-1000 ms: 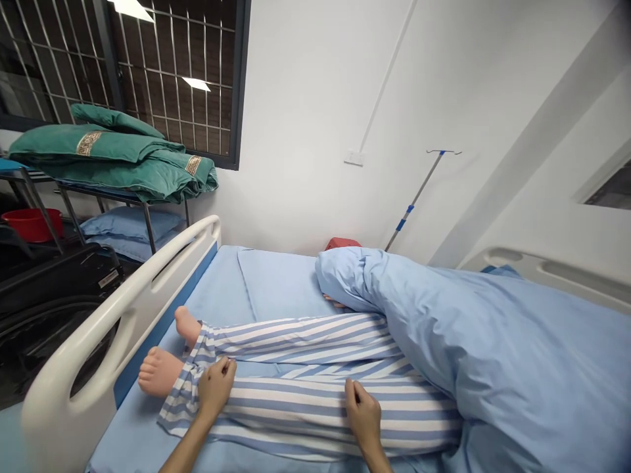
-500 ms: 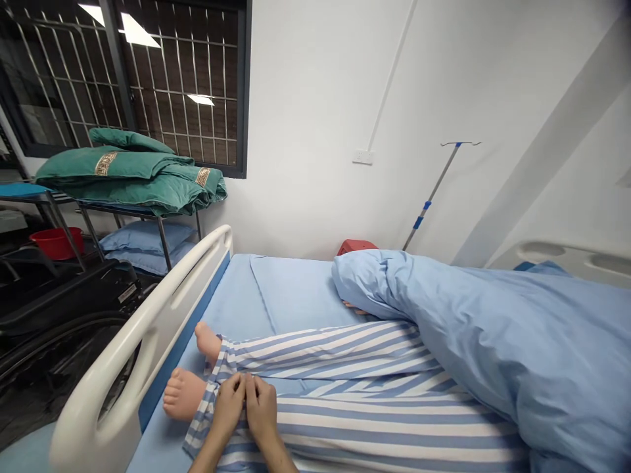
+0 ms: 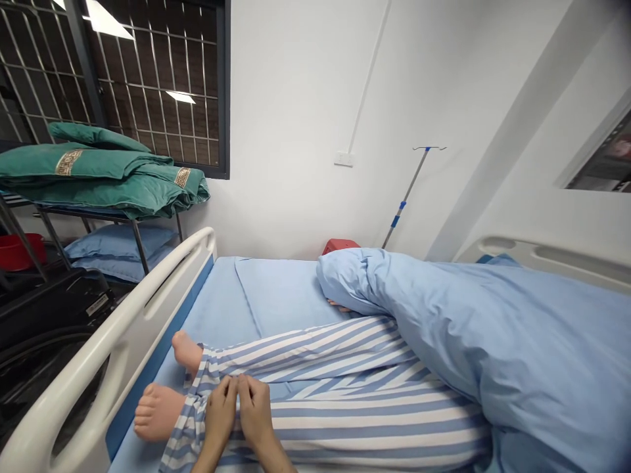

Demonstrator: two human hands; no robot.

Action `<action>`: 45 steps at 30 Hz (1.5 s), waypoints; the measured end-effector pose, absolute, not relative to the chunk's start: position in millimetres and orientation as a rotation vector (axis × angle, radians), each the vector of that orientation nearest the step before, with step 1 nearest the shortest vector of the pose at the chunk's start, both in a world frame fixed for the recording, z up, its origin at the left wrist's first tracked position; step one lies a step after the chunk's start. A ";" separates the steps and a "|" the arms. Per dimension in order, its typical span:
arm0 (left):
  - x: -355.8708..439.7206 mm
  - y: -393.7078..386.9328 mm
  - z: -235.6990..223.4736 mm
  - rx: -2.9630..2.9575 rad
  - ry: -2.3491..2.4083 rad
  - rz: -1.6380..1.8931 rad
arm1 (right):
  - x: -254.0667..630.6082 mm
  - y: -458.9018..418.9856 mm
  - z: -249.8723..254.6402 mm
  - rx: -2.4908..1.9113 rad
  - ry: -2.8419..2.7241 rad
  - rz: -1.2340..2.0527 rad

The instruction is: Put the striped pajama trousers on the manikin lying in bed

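A patient manikin lies on the bed in blue-and-white striped pyjama trousers [image 3: 355, 420], its upper body under a pale blue quilt [image 3: 542, 341]. My left hand [image 3: 220, 414] and my right hand [image 3: 255, 410] sit side by side on the nearer trouser leg, just above the cuff. Their fingers curl into the cloth and seem to grip it. Just left of them is the manikin's bare nearer foot [image 3: 155, 412], and its other foot [image 3: 187, 350] lies beyond. A small manikin hand [image 3: 339, 305] shows under the quilt's edge.
A white bed side rail [image 3: 113, 335] runs along the left, beyond a black wheelchair-like object [image 3: 49, 315]. A metal rack holds green quilts [image 3: 93, 174] and blue pillows [image 3: 118, 246]. An IV pole [image 3: 407, 194] and a red object [image 3: 340, 246] stand behind the bed.
My hands, apart on the trousers a second ago, have come together on the nearer leg above the cuff. The view has also shifted slightly.
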State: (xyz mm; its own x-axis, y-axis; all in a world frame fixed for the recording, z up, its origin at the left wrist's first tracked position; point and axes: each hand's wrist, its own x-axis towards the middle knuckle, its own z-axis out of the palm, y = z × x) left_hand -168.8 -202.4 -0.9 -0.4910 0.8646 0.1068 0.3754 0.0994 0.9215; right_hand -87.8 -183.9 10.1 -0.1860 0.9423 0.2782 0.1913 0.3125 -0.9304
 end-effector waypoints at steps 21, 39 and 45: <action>-113.2 -194.6 4.7 1.256 1.970 1.316 | -10.5 -176.9 19.1 -1.116 -1.498 0.927; -28.2 -174.1 7.6 1.355 1.822 1.243 | 65.9 -165.3 15.7 -1.207 -1.565 0.726; 2.2 -175.4 7.0 1.548 1.797 1.264 | 89.6 -162.2 3.9 -1.228 -1.579 0.699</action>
